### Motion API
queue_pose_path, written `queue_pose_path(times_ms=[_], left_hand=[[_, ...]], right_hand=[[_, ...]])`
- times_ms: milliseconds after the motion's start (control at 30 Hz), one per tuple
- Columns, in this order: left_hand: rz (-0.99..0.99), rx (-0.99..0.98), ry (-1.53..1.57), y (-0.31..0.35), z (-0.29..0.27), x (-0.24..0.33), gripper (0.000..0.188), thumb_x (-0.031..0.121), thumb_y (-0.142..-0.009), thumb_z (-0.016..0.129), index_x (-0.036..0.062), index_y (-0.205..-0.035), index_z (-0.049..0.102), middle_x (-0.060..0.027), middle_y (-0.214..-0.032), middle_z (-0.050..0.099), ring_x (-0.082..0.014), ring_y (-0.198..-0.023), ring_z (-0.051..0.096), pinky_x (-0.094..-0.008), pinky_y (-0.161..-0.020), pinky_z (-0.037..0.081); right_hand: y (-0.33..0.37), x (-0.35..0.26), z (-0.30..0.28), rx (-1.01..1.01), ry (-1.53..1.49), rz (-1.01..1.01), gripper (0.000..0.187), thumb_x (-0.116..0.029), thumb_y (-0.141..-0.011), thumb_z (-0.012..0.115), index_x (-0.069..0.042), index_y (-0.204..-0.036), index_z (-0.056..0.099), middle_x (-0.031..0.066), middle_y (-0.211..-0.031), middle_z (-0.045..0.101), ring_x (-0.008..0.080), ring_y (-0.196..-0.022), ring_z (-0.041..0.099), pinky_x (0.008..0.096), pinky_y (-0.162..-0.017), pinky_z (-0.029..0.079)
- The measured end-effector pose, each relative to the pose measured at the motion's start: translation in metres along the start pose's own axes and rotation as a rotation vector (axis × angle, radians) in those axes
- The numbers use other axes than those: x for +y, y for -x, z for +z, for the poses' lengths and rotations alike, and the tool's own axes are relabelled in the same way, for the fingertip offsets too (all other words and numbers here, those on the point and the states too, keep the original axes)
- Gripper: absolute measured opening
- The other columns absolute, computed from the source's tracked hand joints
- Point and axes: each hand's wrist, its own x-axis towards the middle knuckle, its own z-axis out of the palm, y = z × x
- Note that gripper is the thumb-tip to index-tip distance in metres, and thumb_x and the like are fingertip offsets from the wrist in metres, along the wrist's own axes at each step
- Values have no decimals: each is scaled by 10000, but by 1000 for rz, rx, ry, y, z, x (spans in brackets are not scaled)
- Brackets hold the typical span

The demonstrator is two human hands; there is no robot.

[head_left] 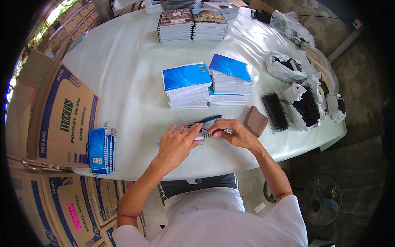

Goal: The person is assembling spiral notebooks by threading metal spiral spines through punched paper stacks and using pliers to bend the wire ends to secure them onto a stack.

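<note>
Near the table's front edge, my left hand (177, 142) presses on a small notebook (198, 140), its fingers over the top and its thumb at the near side. My palm hides most of the notebook, leaving a pale page edge and a bit of blue visible. From the right, my right hand (235, 132) pinches a dark spiral binding coil (208, 135) at the notebook's right end. Just behind both hands lies a blue-handled tool (212, 119), partly covered by my left fingers. A brown block (256, 121) rests right of my right hand.
Stacks of blue-covered pads (187, 78) stand ahead, with thicker spiral notebooks (176, 24) farther back. Bound blue notebooks (98, 148) lean by a large carton (66, 115) at left. Black coils (275, 112) and torn wrapped bundles (306, 105) occupy the right side. A fan (319, 201) stands below.
</note>
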Motion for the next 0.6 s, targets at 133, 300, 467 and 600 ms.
queue_pose_path(times_ms=[133, 300, 467, 600], left_hand=[[-1, -8, 1, 0, -1, 0, 588, 388, -894, 631, 178, -1422, 478, -50, -1282, 643, -327, -1157, 624, -492, -986, 486], [17, -11, -2, 1, -3, 2, 569, 386, -901, 626, 177, -1413, 488, -43, -1276, 647, -325, -1152, 627, -482, -982, 491], [14, -17, 4, 1, -2, 1, 558, 397, -910, 615, 175, -1408, 495, -44, -1283, 644, -324, -1154, 625, -478, -980, 492], [-50, -79, 30, 1, -7, 4, 558, 388, -912, 621, 189, -1416, 488, -51, -1292, 639, -318, -1160, 622, -473, -979, 493]], right_hand=[[-3, 3, 5, 35, -42, -81, 180, -12, -877, 655, -41, -1047, 705, 90, -937, 676, 240, -882, 611, 361, -821, 487], [-2, 2, -3, -64, -17, -41, 146, -42, -891, 649, -21, -1023, 708, 101, -968, 685, 243, -893, 612, 372, -822, 482], [-6, 1, -3, -133, -13, 10, 140, -33, -884, 655, -16, -1015, 702, 113, -963, 678, 250, -868, 617, 373, -777, 492], [0, -16, -3, -99, 81, 120, 176, -24, -861, 677, -10, -1036, 660, 102, -959, 647, 254, -830, 625, 378, -719, 503]])
